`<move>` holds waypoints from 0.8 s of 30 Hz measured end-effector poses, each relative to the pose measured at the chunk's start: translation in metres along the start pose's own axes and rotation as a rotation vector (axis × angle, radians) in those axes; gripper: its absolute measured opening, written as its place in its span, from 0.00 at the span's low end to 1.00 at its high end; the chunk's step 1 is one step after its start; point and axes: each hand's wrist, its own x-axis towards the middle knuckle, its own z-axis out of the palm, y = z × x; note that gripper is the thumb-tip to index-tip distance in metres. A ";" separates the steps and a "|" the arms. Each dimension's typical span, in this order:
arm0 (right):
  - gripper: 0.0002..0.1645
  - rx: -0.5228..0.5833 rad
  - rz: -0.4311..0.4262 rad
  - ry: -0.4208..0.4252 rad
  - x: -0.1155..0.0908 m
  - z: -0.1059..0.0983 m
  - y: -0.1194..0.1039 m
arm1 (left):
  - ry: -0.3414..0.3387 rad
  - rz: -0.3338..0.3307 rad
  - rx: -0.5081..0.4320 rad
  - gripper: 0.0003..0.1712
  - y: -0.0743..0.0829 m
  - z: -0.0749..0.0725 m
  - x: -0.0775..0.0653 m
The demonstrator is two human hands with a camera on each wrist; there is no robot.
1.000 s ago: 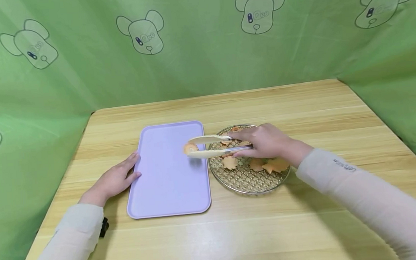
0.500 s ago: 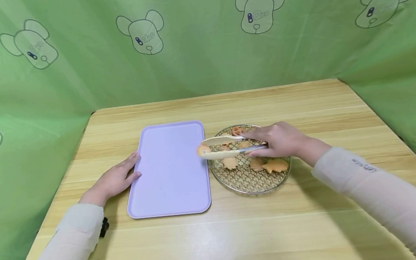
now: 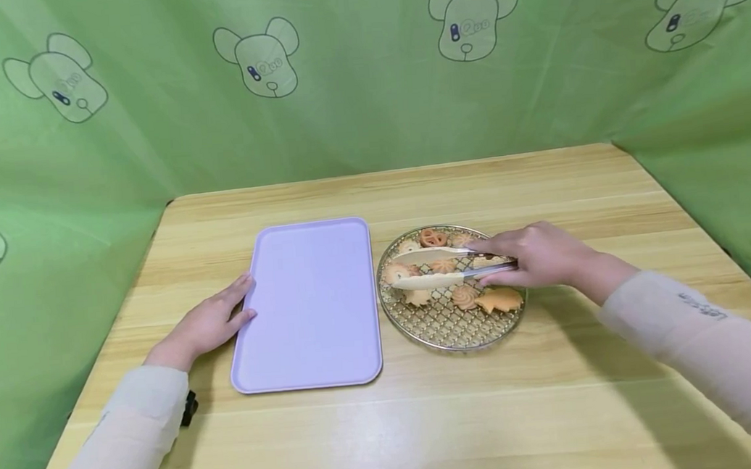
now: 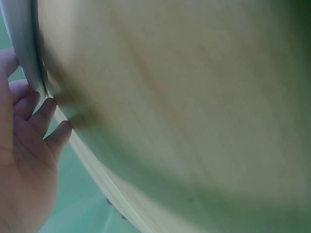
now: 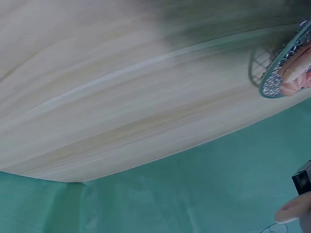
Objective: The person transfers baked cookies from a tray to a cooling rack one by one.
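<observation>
In the head view my left hand rests at the left edge of a lilac tray, fingers extended and thumb on the rim. The left wrist view has the fingertips right at the tray's edge. My right hand grips a pair of tongs with metal handles and cream tips, pointing left over a round wire rack. A pale round cookie is at the tips, near the rack's left rim. On the rack lie a pretzel-shaped cookie, a swirl cookie, a fish-shaped cookie and several others, partly hidden by the tongs.
The tray and rack stand side by side on a wooden table, a narrow gap between them. Green curtains printed with animal heads enclose the table at the back and sides. A small black object shows under the left sleeve.
My right hand has moved right, bringing the tongs and the round cookie at their tips from over the tray to over the rack. The left hand has stayed at the tray's edge.
</observation>
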 end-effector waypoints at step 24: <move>0.32 0.037 -0.074 -0.007 -0.030 -0.019 0.012 | 0.002 -0.001 0.006 0.37 0.001 0.000 0.000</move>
